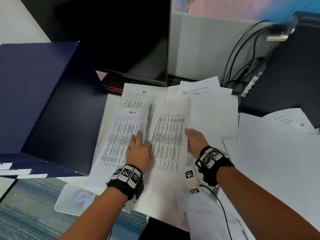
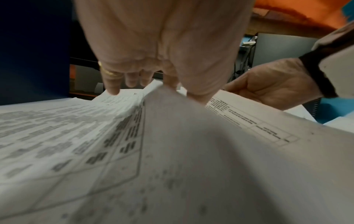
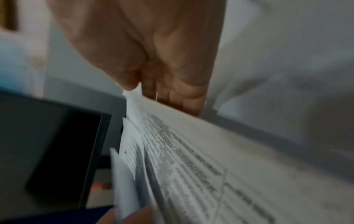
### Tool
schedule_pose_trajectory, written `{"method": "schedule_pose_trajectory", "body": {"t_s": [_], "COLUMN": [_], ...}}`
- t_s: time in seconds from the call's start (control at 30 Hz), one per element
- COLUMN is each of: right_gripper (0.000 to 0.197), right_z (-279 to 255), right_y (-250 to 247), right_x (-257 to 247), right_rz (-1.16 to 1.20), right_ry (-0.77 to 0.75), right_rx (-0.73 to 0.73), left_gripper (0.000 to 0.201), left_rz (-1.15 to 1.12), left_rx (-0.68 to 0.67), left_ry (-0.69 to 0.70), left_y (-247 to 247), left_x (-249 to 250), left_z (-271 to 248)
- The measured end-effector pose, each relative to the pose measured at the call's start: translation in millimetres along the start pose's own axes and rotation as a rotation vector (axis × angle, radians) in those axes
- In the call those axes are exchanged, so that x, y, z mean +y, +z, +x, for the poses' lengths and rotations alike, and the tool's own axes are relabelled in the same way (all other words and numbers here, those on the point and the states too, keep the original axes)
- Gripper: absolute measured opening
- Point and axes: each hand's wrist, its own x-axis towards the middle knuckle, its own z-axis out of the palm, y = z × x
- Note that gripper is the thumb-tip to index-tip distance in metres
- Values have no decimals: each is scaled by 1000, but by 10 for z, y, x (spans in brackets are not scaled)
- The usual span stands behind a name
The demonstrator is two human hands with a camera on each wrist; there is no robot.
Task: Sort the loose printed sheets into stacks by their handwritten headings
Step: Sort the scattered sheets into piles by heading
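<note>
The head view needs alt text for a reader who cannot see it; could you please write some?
Two hands sort printed sheets on a desk: the left hand holds the sheet headed Admin, and the right hand lifts another printed sheet.

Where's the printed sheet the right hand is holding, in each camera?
Head: centre, printed sheet between both hands.
Left wrist: right of centre, running toward the right hand.
Right wrist: lower right, under the fingers.
Shared landmark: black monitor.

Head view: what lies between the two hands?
A printed table sheet, tilted up. The right hand grips its right edge, and the left hand holds a sheet headed "Admin".
</note>
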Motion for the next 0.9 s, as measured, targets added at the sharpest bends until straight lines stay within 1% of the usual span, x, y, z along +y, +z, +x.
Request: {"method": "schedule_pose_trajectory", "body": {"t_s": [0.07,0.1,0.13,0.17,0.2,0.27,0.33,0.4,0.5,0.63,0.73,0.8,0.83,0.9], "right_gripper": [36,37,35,32,27,21,25,30,33,21,30,33,31,22], "right_z": [-75,-103,-117,-131,-145,-152,-161,-159,-149,-195,-198,-191,-184,-170], "right_y": [7,7,10,18,30,66,102,119,99,70,57,57,65,84], "right_x": [-35,-50,-58,-56,-51,-20,7,43,68,15,-2,-11,-21,-44], "right_rz": [217,250,243,230,217,211,184,153,166,200,209,207,210,188], "right_ry": [66,68,55,37,23,18,21,17,29,23,22,17,20,28], "right_rx": [-88,-130,-168,-204,-237,-260,-257,-265,-281,-294,-307,-307,-300,-245], "left_gripper": [42,39,37,37,39,41,37,28,18,18,19,16,16,31], "left_rz": [0,-58,-152,-271,-413,-680,-855,-970,-1024,-1098,-1117,-1112,-1102,-1054], "left_rx": [95,114,105,65,3,-72,-99,-105,-114,-128,-144,-170,-170,-113], "left_ry": [118,184,232,253,241,142,21,-29,-26,-48,-55,-67,-76,-109], "left_y": [-4,-20,-28,-38,-39,-43,-50,-47,-52,-43,-26,-8,-2,3], "left_x": [91,139,180,224,268,348,404,418,394,349,335,324,320,303], "left_z": [-6,-7,-3,6,19,47,77,107,134,151,164,167,170,165]}}
